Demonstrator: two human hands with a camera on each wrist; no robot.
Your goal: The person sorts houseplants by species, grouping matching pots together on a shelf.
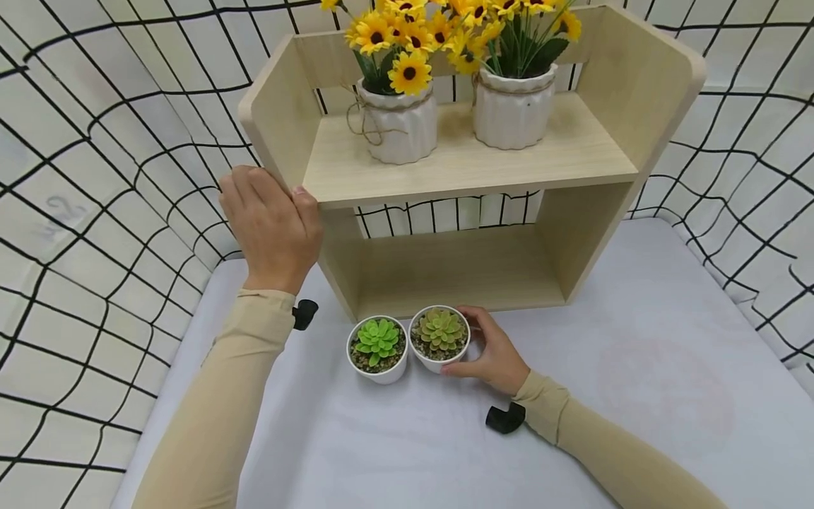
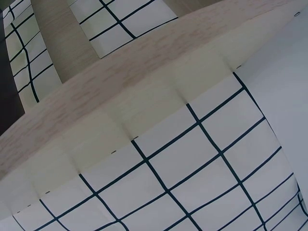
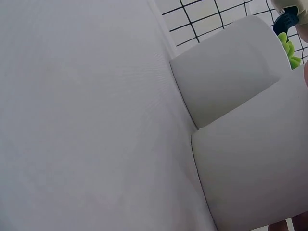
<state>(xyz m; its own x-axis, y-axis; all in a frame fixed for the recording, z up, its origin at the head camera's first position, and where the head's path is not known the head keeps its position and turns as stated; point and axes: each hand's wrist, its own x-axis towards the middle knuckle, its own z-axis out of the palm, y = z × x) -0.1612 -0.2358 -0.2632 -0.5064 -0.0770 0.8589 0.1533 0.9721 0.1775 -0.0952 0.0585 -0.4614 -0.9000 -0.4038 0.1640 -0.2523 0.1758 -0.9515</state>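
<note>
A light wooden shelf unit (image 1: pixel 467 166) stands on the white table (image 1: pixel 636 382). My left hand (image 1: pixel 273 223) grips its left side panel, thumb on the front edge. In the left wrist view only the wood panel (image 2: pixel 101 96) and checked cloth show, not the hand. Two small white pots sit touching in front of the shelf. One holds a bright green succulent (image 1: pixel 378 348), the other an olive-green succulent (image 1: pixel 439 336). My right hand (image 1: pixel 490 351) holds the olive one from the right, fingers curled round its side. The right wrist view shows that pot's wall (image 3: pixel 255 168) close up and the other pot (image 3: pixel 224 72) behind.
Two larger white ribbed pots of yellow flowers (image 1: pixel 397 120) (image 1: pixel 514 106) stand on the upper shelf. The lower shelf compartment (image 1: pixel 458 268) holds nothing. A white cloth with black grid lines (image 1: pixel 95 177) walls in the table at back and sides.
</note>
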